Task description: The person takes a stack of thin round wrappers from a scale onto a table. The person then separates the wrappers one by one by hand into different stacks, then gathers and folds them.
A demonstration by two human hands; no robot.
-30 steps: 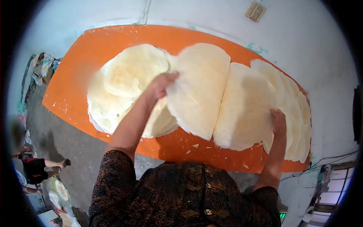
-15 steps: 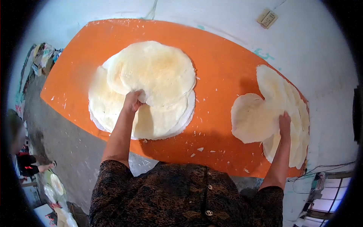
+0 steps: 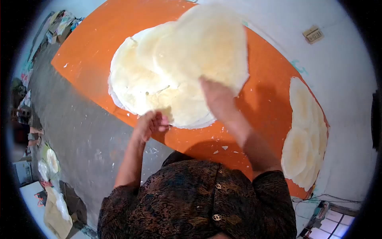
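Note:
My right hand (image 3: 215, 93) grips the near edge of a large, thin, pale round flatbread (image 3: 207, 44), which is blurred by motion and spread over the far right of a pile. That pile of flatbreads (image 3: 127, 81) overlaps unevenly on the orange table (image 3: 89, 47), with light brown patches on the upper sheets. Just off the pile's near edge is my left hand (image 3: 152, 125), its fingers loosely bent and apart, with nothing seen in them. A second group of overlapping flatbreads (image 3: 304, 135) lies at the table's right end.
White crumbs and broken flakes (image 3: 225, 147) are scattered along the near side of the table. A wall with a socket (image 3: 313, 34) borders its far side. On the grey floor (image 3: 87, 119) at left are plastic bags (image 3: 51, 161), and part of a person (image 3: 34, 135) shows at the edge.
My right hand has come from the right-hand group to the main pile, bringing a flatbread across. The left hand has let go of the pile's top sheet and drawn back toward me.

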